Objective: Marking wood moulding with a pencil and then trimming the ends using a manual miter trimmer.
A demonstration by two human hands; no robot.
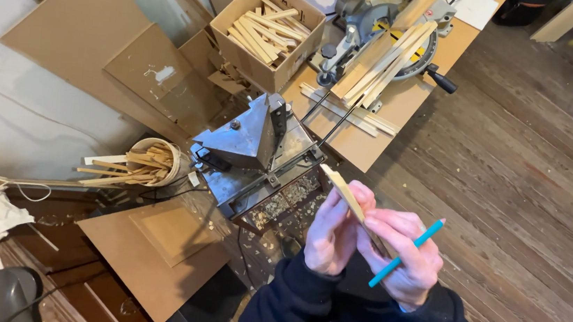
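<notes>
My left hand (pixel 330 234) and my right hand (pixel 409 258) meet in front of me, both closed around a thin pale wooden strip (pixel 342 187) that sticks up and to the left from between them. A blue pencil (pixel 406 253) lies slanted across my right hand's fingers, held together with the strip. Dark sleeves cover both wrists. Just beyond the strip's tip stands a metal cutting machine (pixel 252 144) with wood chips under it.
A cardboard box (pixel 269 30) of wood strips sits on a workbench (pixel 373 131) beside a mitre saw (pixel 383 30) with long strips laid on it. A round tub (pixel 153 162) holds more sticks. Brown boards (pixel 94 44) lean on the wall; plank floor (pixel 508 189) lies to the right.
</notes>
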